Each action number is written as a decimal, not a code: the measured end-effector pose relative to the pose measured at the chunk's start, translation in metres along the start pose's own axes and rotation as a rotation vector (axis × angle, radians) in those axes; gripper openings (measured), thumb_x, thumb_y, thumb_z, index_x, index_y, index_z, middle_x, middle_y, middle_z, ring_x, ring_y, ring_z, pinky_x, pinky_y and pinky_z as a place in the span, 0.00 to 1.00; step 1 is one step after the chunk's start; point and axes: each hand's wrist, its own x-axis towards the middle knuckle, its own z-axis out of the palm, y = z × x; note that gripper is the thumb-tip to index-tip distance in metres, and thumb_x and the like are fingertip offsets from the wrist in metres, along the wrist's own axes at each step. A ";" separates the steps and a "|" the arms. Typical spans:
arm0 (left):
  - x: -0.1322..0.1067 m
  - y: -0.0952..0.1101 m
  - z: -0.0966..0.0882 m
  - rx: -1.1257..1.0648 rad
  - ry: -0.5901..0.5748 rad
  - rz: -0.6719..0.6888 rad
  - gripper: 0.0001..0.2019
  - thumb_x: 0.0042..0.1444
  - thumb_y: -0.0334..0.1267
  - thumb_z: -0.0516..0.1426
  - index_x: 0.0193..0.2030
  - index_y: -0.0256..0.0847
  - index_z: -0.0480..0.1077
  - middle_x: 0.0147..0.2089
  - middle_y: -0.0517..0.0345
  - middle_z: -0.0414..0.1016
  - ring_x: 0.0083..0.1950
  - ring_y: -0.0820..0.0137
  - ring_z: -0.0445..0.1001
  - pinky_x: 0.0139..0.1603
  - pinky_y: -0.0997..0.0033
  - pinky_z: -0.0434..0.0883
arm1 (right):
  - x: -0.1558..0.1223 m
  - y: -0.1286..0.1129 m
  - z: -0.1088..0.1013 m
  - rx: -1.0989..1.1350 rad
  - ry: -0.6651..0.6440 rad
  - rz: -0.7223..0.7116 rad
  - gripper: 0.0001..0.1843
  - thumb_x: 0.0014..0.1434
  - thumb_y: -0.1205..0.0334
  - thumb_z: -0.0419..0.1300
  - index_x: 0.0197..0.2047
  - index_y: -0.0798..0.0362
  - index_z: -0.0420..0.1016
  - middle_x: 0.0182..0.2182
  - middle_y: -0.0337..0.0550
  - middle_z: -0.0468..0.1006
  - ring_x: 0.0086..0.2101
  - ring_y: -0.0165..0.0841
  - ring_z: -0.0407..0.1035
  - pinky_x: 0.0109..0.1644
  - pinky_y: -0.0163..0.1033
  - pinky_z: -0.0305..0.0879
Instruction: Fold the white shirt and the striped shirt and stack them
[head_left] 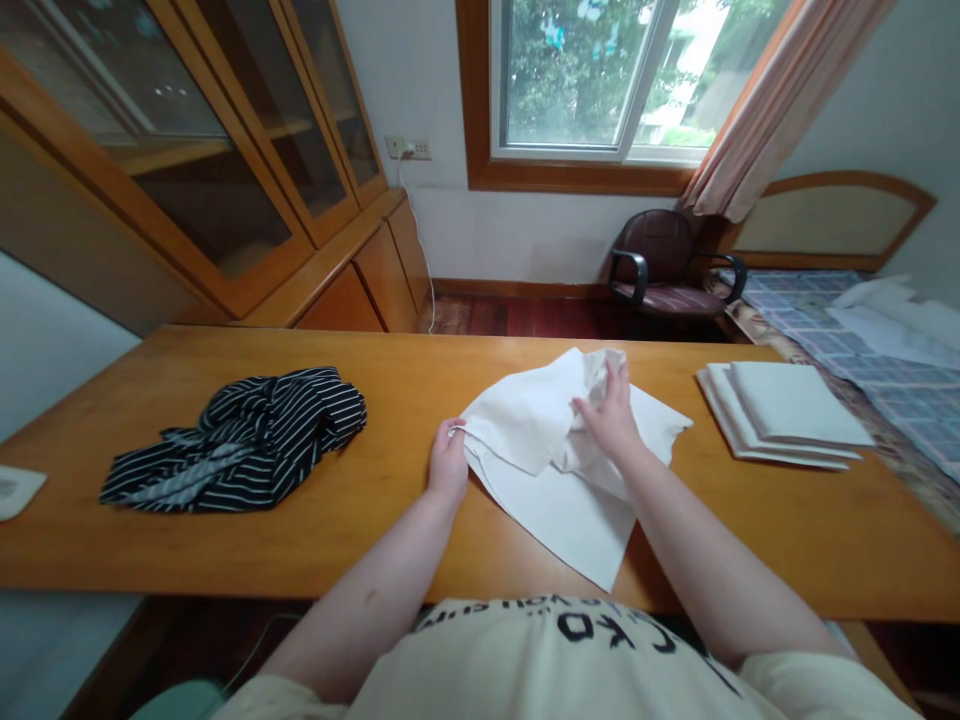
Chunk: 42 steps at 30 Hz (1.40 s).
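Observation:
A rumpled white cloth (525, 410) lies on the wooden table in front of me, one pointed corner hanging toward my body. My left hand (448, 465) is closed on the cloth's left corner, pinching its edge between thumb and fingers. Over the upper right part of the cloth, my right hand (613, 415) grips a bunched fold, the thumb apart from the fingers with fabric between them. Part of the fabric under the right hand and forearm is hidden. To the right sits a stack of folded white cloths (799, 405).
A black garment with white stripes (255, 440) lies crumpled on the table (397, 540) at left. A white object (19, 492) rests at the far left edge. Beyond the table are a cabinet (322, 250), an office chair (664, 265) and a bed (885, 350).

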 end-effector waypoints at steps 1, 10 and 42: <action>-0.001 0.001 0.000 -0.003 -0.008 -0.005 0.09 0.50 0.40 0.55 0.39 0.42 0.65 0.30 0.64 0.70 0.31 0.73 0.70 0.33 0.75 0.65 | -0.013 -0.004 0.009 -0.109 -0.032 0.067 0.44 0.53 0.51 0.59 0.67 0.60 0.46 0.67 0.67 0.40 0.65 0.54 0.40 0.61 0.62 0.47; -0.009 0.012 0.005 0.053 -0.062 0.018 0.31 0.44 0.33 0.61 0.57 0.42 0.57 0.46 0.53 0.74 0.45 0.67 0.75 0.47 0.67 0.69 | -0.076 -0.038 0.010 -0.283 -0.464 -0.401 0.15 0.57 0.49 0.57 0.36 0.54 0.71 0.38 0.50 0.74 0.41 0.41 0.67 0.50 0.45 0.61; 0.005 0.076 -0.051 1.208 -0.448 0.421 0.21 0.51 0.42 0.58 0.53 0.41 0.71 0.58 0.44 0.69 0.62 0.53 0.64 0.63 0.52 0.58 | -0.054 -0.010 -0.047 -0.088 -0.449 0.046 0.29 0.51 0.48 0.63 0.53 0.54 0.70 0.51 0.54 0.74 0.48 0.44 0.69 0.50 0.45 0.64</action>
